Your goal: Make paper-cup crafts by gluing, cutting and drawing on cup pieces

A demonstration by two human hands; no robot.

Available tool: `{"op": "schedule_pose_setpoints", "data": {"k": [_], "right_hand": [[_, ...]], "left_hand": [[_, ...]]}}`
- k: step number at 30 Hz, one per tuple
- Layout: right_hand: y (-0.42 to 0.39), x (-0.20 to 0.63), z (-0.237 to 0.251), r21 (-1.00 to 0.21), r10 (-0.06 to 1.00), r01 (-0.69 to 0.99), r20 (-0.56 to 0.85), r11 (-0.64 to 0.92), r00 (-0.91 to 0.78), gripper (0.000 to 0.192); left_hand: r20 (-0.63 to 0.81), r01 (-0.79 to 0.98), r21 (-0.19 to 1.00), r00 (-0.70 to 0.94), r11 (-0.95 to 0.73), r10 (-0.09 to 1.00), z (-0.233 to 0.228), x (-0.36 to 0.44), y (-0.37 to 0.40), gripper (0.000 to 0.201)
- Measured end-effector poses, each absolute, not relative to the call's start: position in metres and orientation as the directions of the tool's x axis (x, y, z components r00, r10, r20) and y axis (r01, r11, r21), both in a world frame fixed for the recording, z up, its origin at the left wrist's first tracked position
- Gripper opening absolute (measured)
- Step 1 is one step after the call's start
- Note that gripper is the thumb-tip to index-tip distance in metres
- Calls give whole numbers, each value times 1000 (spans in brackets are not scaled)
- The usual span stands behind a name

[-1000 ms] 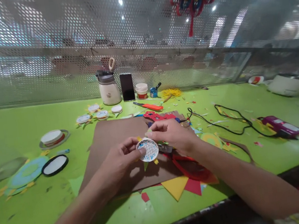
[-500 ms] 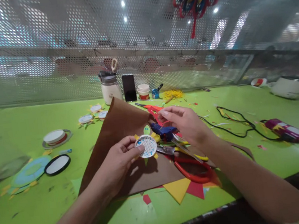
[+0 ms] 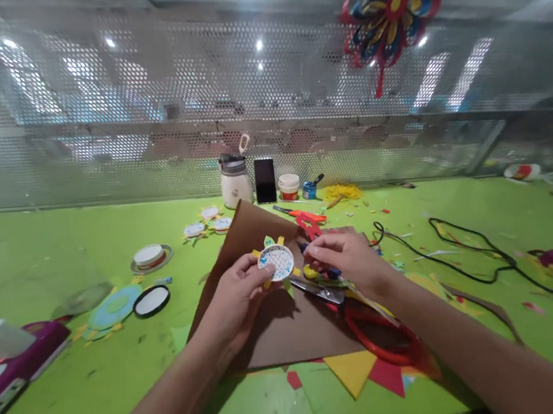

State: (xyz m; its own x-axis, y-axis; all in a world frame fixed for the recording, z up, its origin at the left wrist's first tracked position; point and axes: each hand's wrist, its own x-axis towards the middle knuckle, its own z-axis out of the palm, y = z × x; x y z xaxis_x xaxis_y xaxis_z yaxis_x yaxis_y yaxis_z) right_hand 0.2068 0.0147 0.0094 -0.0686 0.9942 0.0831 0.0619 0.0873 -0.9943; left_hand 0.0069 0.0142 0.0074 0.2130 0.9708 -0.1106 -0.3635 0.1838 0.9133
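One turtle is in play, up above the brown sheet, its disc speckled with blue, and the left hand has it pinched by the near left edge, thumb across the front. Over at three o'clock from it, the right hand hangs over the tools, thumb and fingers drawn nearly together; whether anything sits between them, I can't tell. Three more discs cluster at ten o'clock, one black-rimmed disc lies at nine. Red-handled scissors lie at four, and at five there are two triangles, one yellow, one red. Now the containers: one jug at eleven, its contents hidden; one white-and-red tub at one, inside not visible; just beside it one blue jar, a dark stick slanting from its top. One phone stands upright at twelve, between jug and tub.
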Motion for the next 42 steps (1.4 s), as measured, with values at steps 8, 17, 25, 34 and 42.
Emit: {"op": "schedule_pose_setpoints", "data": {"k": [8,17,25,34,42], "right_hand": [[13,206,0,-971,983,227,26,67,-179,26],[8,185,-14,-989,947,146,-45,2,-319,30],[0,174,-16,-994,945,91,-80,-53,-317,43],[-2,184,-6,-952,951,304,-72,24,-300,44],[4,190,4,-1000,998,19,-2,-1,-68,61]], "left_hand": [[-119,-385,905,177,181,977,4,4,18,17],[-128,-439,874,204,207,971,6,8,19,26],[-136,-434,875,209,216,968,3,8,18,21],[-201,-419,863,230,283,952,10,7,18,16],[-325,-425,822,198,380,925,9,9,18,11]]}}
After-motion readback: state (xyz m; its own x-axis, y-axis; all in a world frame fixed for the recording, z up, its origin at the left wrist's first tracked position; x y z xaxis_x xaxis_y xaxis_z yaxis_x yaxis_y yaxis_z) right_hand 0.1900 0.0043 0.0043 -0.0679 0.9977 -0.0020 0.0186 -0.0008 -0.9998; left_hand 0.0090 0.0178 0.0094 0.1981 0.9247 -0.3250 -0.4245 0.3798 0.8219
